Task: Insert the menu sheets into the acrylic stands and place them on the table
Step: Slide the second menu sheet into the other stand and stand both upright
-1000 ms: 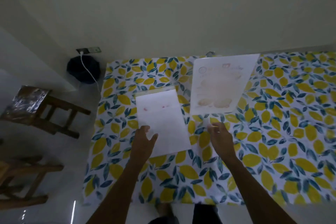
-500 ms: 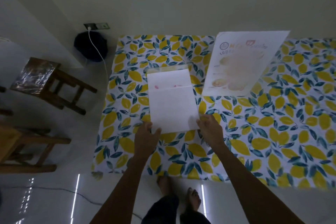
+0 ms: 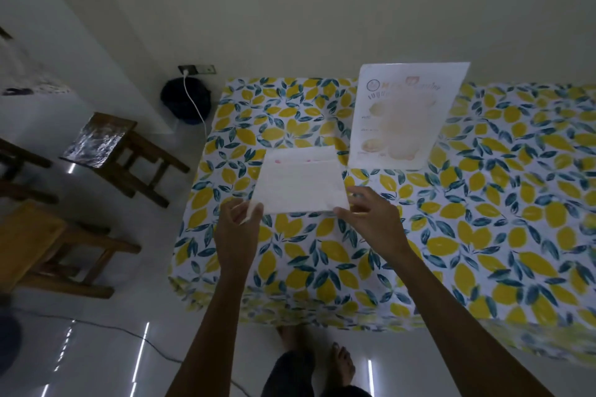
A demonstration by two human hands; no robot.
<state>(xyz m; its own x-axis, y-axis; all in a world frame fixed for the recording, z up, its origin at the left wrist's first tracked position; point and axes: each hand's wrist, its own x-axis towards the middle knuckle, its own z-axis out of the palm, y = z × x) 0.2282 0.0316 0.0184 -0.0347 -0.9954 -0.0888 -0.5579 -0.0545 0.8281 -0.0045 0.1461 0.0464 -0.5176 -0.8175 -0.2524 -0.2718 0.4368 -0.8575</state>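
A white menu sheet (image 3: 300, 184), blank side up, is lifted at its near edge off the lemon-print table (image 3: 483, 235). My left hand (image 3: 238, 229) pinches its near left corner and my right hand (image 3: 374, 219) holds its near right corner. The sheet's far edge stays low near the table, where faint red print shows through. An acrylic stand (image 3: 403, 116) with a printed menu in it stands upright at the back, right of the sheet. Whether a second stand lies under the lifted sheet cannot be told.
The table's left edge drops to a glossy white floor. Wooden stools (image 3: 122, 151) stand to the left, and a dark bag (image 3: 185, 103) with a white cable sits below a wall socket. My bare feet (image 3: 322, 354) are under the table's near edge.
Both hands went from resting beside the flat sheet to gripping its near corners and raising that edge. The camera has pulled back, so the table looks farther away.
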